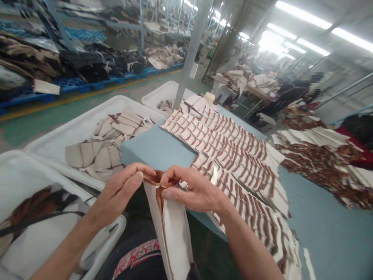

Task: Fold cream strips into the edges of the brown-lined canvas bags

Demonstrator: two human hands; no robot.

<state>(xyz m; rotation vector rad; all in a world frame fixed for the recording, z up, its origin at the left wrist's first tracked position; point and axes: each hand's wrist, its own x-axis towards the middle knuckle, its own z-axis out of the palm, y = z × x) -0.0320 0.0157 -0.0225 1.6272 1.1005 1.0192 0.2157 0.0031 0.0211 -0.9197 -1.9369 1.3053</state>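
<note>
My left hand (121, 190) and my right hand (194, 190) both pinch the top edge of a stack of white leather pieces with brown edges (171, 229). The stack hangs down over my lap, below the near corner of the blue table (157, 149). Fingers of both hands are closed on the brown edge, thumbs nearly touching. Just right of my right hand, overlapping rows of white and brown pieces (233, 155) cover the table in long lines.
Three white plastic bins stand left of the table: a near one (26, 171) with dark straps, a middle one (87, 124) with beige cut pieces, a far one (163, 93). A grey post (192, 50) rises behind. Another heap of pieces (317, 155) lies right. A person sits far right.
</note>
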